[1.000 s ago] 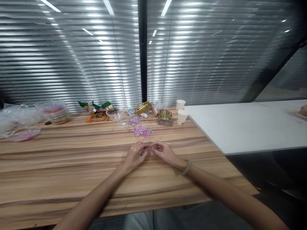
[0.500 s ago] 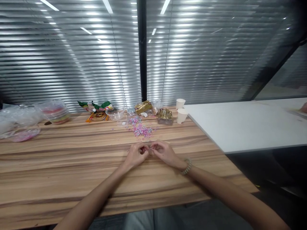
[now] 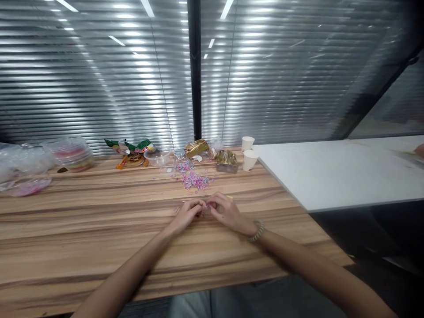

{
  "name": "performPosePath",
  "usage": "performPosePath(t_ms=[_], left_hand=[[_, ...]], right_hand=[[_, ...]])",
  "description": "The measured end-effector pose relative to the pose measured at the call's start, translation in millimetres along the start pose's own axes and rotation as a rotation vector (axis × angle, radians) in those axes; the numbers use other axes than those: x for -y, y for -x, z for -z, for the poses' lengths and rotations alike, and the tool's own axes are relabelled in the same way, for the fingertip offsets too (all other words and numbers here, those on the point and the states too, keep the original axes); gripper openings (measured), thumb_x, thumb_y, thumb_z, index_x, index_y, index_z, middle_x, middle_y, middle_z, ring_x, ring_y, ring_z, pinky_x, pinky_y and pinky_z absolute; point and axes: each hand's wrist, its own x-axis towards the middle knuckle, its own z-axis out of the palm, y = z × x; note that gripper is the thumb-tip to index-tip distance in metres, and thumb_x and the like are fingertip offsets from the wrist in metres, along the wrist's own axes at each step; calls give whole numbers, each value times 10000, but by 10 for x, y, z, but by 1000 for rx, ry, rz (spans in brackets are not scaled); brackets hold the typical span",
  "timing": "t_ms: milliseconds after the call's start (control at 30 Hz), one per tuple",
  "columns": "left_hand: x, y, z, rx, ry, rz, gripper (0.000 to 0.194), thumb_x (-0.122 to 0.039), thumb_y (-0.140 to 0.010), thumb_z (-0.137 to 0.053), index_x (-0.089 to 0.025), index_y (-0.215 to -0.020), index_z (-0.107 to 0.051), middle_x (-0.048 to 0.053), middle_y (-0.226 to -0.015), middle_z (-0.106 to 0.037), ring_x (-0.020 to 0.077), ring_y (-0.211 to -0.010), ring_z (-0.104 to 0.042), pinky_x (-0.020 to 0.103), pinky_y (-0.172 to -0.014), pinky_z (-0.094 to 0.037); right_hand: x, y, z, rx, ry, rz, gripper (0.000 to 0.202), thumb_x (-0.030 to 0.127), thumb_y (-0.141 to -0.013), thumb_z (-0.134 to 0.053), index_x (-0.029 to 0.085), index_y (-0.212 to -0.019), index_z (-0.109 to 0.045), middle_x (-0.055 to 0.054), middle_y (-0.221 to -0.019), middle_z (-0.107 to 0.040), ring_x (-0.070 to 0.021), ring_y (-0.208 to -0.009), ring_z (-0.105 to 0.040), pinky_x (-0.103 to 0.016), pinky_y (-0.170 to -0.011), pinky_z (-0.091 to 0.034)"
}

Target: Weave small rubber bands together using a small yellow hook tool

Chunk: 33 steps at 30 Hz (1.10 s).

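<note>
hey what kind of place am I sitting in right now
Probably an office or meeting room: slatted blinds cover the glass, and a white table adjoins the wood-grain one. Paper cups and snack-like packets suggest a casual shared workspace.

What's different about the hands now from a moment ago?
The left hand has turned a bit and its fingers have curled in, closing the round gap seen before. The right hand's fingers arch more. Their fingertips are too blurry to tell if anything was grabbed or let go. The pink and purple pile, paper cups and clear bowl stayed put.
</note>
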Motion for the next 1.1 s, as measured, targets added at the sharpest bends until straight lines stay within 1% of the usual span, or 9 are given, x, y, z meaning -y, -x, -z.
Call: performPosePath(t_ms=[133,267,367,433,533,600,733,933,1100], left_hand=[[10,-6,-10,3,100,45,152,-286,-708,-482,-161,-703,-568,-3,-586,-526,133,-584,-505,234,-591,-392],[26,-6,-37,-38,232,54,124,-271,-700,-507,-165,-718,-570,-2,-615,-539,129,-597,-520,229,-583,-388],[37,-5,-52,-62,329,51,106,-255,-705,-524,-159,-726,-565,2,-661,-540,118,-611,-518,220,-583,-382],[38,-5,-57,-66,379,60,94,-242,-704,-534,-155,-728,-562,-1,-663,-534,112,-612,-516,216,-585,-381],[22,-4,-60,-48,432,75,81,-226,-699,-543,-149,-721,-558,0,-652,-533,112,-619,-517,219,-599,-386],[4,-1,-62,-20,464,87,85,-227,-692,-561,-145,-712,-554,7,-663,-541,117,-635,-522,224,-610,-392],[-24,8,-63,15,502,117,120,-238,-671,-605,-144,-704,-539,18,-678,-549,127,-647,-527,233,-611,-399],[-33,22,-57,10,526,117,116,-237,-701,-590,-142,-726,-529,20,-705,-556,124,-663,-536,223,-612,-383],[-37,25,-49,-14,509,108,114,-238,-707,-589,-143,-736,-533,12,-675,-561,114,-616,-540,213,-572,-361]], right_hand=[[-38,0,-7,-33,20,-2,85,170,-785,-482,176,-787,-567,-39,-743,-519,-152,-705,-479,-269,-651,-385],[-51,-15,7,-70,15,-30,64,150,-764,-491,171,-760,-552,-34,-742,-540,-149,-705,-500,-261,-648,-400],[-38,-22,20,-28,-15,-76,73,156,-769,-492,165,-783,-564,-31,-762,-570,-141,-706,-524,-251,-647,-418],[-25,-20,21,14,-36,-105,79,194,-783,-501,165,-789,-574,-27,-758,-587,-136,-698,-538,-247,-643,-427],[-12,-11,7,60,-70,-140,133,268,-805,-506,166,-798,-591,-25,-749,-609,-135,-684,-554,-247,-635,-438],[-13,-5,-4,72,-97,-164,152,282,-810,-504,163,-810,-598,-28,-752,-619,-135,-676,-563,-246,-626,-447],[-31,-3,-10,79,-131,-190,135,232,-801,-501,156,-832,-608,-32,-770,-633,-131,-660,-577,-236,-610,-460],[-71,-6,-1,85,-121,-184,159,199,-804,-484,145,-864,-620,-39,-804,-646,-130,-689,-589,-226,-627,-469],[-113,0,-6,71,-109,-189,146,191,-804,-486,149,-869,-609,-35,-803,-642,-116,-652,-580,-217,-607,-467]])
